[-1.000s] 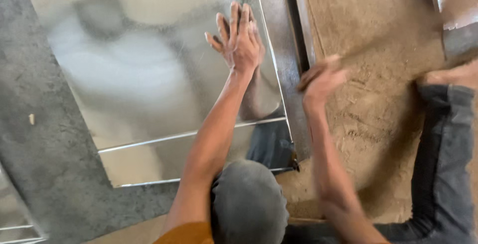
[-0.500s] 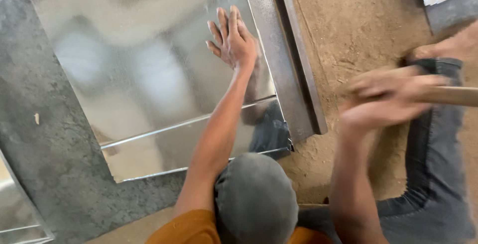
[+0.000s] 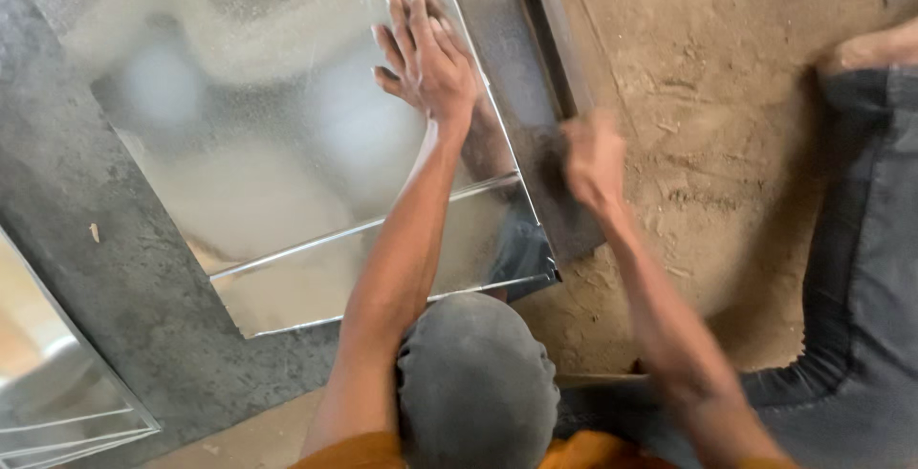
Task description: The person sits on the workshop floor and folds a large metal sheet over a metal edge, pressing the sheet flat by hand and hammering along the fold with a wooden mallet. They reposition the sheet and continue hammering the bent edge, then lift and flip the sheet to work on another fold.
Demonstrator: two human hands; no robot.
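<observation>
My left hand (image 3: 428, 58) lies flat, fingers spread, on a large shiny metal sheet (image 3: 239, 144) near its right edge. My right hand (image 3: 593, 158) is a blurred fist just right of that edge, over a dark steel bar (image 3: 497, 10) running under the sheet. It is closed on a wooden-handled tool whose head is lost in the blur. The sheet's near part is folded along a crease (image 3: 363, 230).
The sheet rests on a grey slab (image 3: 115, 278). More shiny sheets (image 3: 57, 392) are stacked at the lower left. Sandy floor (image 3: 717, 144) lies to the right, with a grey trouser leg (image 3: 861, 268) and a bare foot (image 3: 870, 48). A grey cap (image 3: 478, 383) sits between the arms.
My right hand swung out to the right with the wooden handle, then came back down to the sheet's right edge. My left hand stayed pressed on the sheet.
</observation>
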